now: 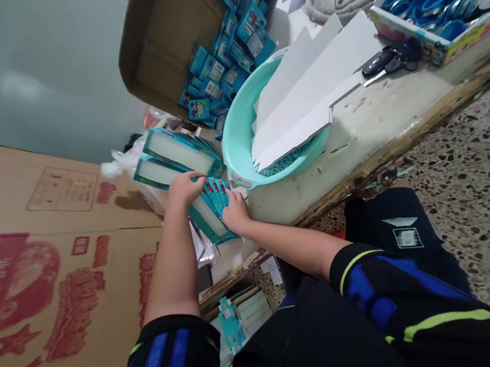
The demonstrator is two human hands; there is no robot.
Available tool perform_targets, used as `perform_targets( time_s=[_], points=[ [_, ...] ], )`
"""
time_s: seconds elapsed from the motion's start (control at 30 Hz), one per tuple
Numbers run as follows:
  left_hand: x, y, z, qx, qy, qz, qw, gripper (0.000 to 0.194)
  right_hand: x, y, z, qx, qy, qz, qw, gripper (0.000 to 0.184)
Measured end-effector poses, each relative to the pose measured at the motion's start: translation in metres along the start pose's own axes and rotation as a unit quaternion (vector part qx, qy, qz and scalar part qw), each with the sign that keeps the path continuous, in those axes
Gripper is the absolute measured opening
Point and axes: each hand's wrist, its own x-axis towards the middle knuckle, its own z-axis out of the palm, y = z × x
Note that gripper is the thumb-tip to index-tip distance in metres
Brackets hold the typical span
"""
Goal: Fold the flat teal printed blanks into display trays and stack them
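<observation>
1. The left hand (185, 191) is curled over a fanned stack of teal card packets (211, 214), and the packets are gripped by it from above.
2. The right hand (235, 211) is closed on the other side of the same stack, so that the stack is held between both hands.
3. Two further stacks of teal packets (179, 153) are placed just beyond the hands, with their pale faces showing.
4. Just past the right hand, a turquoise plastic basin (236, 120) is seen, with long white card strips (311, 88) propped in it.
5. Beyond the basin, a car key (378, 62) and black-handled scissors (402, 58) are laid on a pale bench top (365, 128).
6. Farther ahead of the hands, an open cardboard box (167, 28) is filled with blue packets (232, 45).
7. On the left-hand side, a large cardboard carton printed in red (34, 280) is propped up, and a white plastic bag (121, 161) is bunched near the hands.
8. Below the right forearm, a terrazzo floor (473, 182) is visible past the bench edge.
</observation>
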Motion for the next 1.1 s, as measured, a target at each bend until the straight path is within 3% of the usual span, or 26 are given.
perform_targets(
  time_s=[0.13,0.37,0.67,0.93,1.1],
  points=[
    [0.001,0.006,-0.001,0.016,-0.003,-0.005,1.0,0.037,0.007,0.001,0.001,0.011,0.017,0.026,0.999,0.069],
    [0.005,0.005,-0.003,0.0,-0.007,-0.007,1.0,0.036,0.019,0.004,0.005,0.01,-0.052,0.026,0.998,0.045],
    [-0.004,-0.005,0.003,-0.011,0.01,-0.021,1.0,0.038,0.015,0.001,0.005,-0.008,-0.082,0.003,0.997,0.049],
    [-0.001,-0.003,0.004,-0.005,0.021,-0.036,0.999,0.035,0.016,0.001,0.002,-0.01,-0.079,-0.01,0.997,0.054],
    [-0.001,-0.006,0.005,-0.008,0.023,-0.029,0.999,0.034,0.007,-0.006,-0.004,-0.001,-0.05,-0.061,0.997,0.057]
  ],
)
